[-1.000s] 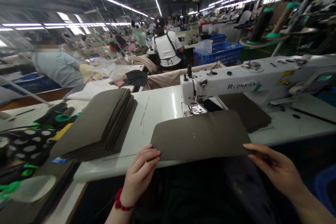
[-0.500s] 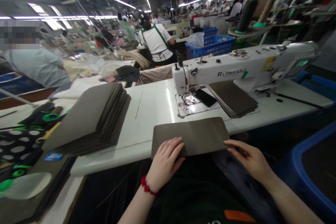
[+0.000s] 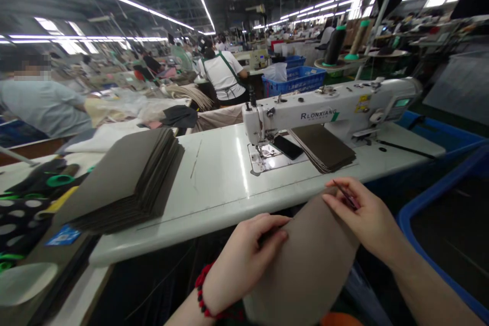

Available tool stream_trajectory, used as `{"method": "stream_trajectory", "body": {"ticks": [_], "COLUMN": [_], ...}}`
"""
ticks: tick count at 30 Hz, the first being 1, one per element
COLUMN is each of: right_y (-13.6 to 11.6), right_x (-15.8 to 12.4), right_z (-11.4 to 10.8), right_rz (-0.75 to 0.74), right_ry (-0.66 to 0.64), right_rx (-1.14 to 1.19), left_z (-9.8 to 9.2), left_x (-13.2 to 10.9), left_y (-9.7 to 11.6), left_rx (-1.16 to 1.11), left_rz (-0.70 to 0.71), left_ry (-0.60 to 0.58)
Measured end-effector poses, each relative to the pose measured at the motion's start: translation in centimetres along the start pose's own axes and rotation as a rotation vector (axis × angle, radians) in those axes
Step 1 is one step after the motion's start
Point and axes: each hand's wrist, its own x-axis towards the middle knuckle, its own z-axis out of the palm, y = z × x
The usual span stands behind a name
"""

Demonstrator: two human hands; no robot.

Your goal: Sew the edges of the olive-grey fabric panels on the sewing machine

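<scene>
A grey-brown fabric panel [image 3: 305, 260] hangs tilted in front of the table's near edge, held up between both hands. My left hand [image 3: 252, 260], with a red and black bracelet at the wrist, pinches its upper left edge between thumb and fingers. My right hand [image 3: 359, 211] is closed at the panel's top corner. A thin, dark, pointed tool [image 3: 347, 195] lies in the right fingers; its exact kind is unclear. Beyond the panel stands a white sewing machine [image 3: 317, 112], with a flat stack of similar panels [image 3: 324, 146] under its arm.
A thick stack of grey-brown panels [image 3: 122, 173] sits on the left of the white table [image 3: 214, 178]. A black phone [image 3: 287, 147] lies by the needle plate. At the right is a blue bin [image 3: 407, 219]. Co-workers sit farther back.
The panel has been lifted off the table edge and tilted towards me. My left hand has gone from lying flat on it to pinching its edge; the right hand has risen with its corner.
</scene>
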Motion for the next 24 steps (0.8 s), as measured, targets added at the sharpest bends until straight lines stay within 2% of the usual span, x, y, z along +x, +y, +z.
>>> {"method": "stream_trajectory", "body": {"ticks": [3,7,9,12,15,24], "right_y": [-0.1,-0.7,-1.1,-1.4,-1.3,0.2], "right_x": [-1.7,-4.2,-4.8,-5.0,-5.2,-6.4], "right_z": [1.5,3.2,3.7,3.9,3.9,3.6], "right_rz": [0.013,0.130,0.153,0.143,0.117,0.075], "right_ry": [0.023,-0.267,-0.329,-0.277,-0.232,-0.158], "right_rx": [0.107,0.253,0.338,0.386,0.369,0.277], "left_z": [1.0,3.2,4.3,5.3,5.7,5.8], "left_x": [-0.5,-1.6,-2.0,-2.4,-2.7,-2.5], "left_y": [-0.7,-1.9,-2.3,-2.3,-2.0,-0.7], "left_rx": [0.020,0.276,0.454,0.629,0.706,0.811], "left_rz": [-0.031,0.075,0.163,0.294,0.384,0.479], "left_ry": [0.068,0.221,0.284,0.303,0.301,0.348]}}
